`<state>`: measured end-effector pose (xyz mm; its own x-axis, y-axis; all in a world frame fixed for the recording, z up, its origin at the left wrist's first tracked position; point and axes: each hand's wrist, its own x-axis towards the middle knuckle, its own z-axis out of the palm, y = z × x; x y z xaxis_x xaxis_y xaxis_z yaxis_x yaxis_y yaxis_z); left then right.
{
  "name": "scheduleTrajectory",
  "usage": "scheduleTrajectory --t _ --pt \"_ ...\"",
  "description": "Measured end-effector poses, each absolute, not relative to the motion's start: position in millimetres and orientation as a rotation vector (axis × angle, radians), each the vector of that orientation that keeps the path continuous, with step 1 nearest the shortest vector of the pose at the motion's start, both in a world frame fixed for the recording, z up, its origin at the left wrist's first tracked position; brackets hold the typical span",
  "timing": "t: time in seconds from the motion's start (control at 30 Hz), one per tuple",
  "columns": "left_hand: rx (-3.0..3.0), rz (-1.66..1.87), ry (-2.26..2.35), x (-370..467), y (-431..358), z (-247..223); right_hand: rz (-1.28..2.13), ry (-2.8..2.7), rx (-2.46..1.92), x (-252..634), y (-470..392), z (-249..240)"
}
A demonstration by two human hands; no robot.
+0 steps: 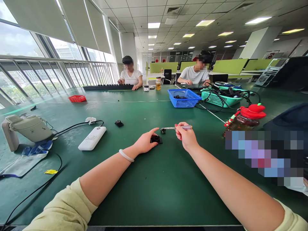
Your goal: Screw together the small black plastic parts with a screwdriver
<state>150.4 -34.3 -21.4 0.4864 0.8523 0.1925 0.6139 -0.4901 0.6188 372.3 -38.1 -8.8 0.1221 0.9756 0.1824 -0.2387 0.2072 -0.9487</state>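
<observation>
While right fingers (181, 131) clamp screwdriver (187, 127) | left fingers (151, 132) hold black part (157, 139) | near table edge (166, 225) well apart

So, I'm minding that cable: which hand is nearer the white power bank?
Left. The left hand is right of the white power bank; the right hand, holding the screwdriver, is farther right.

over by the windows (66, 51) i can see a small red tray (77, 98) on the green bench (144, 199), and nearer, a white power bank (92, 138) lies near a beige bottle (33, 130) and a blue-and-grey cloth (31, 159). across the way a blue basket (184, 103) stands just beside a green basket (214, 100) heaped with black cables (231, 92), with a red-lidded jar (252, 113) nearer on the right. two people (131, 76) in dark headwear (127, 59) sit at the far side, a jar of amber liquid (158, 84) between them.
</observation>
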Motion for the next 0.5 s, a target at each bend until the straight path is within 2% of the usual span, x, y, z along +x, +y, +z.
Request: scheduleTrajectory --t 0.5 --pt "2.284 0.688 1.168 151.3 -34.4 -20.2 0.494 -1.771 -1.113 352.5 -55.6 -1.7"
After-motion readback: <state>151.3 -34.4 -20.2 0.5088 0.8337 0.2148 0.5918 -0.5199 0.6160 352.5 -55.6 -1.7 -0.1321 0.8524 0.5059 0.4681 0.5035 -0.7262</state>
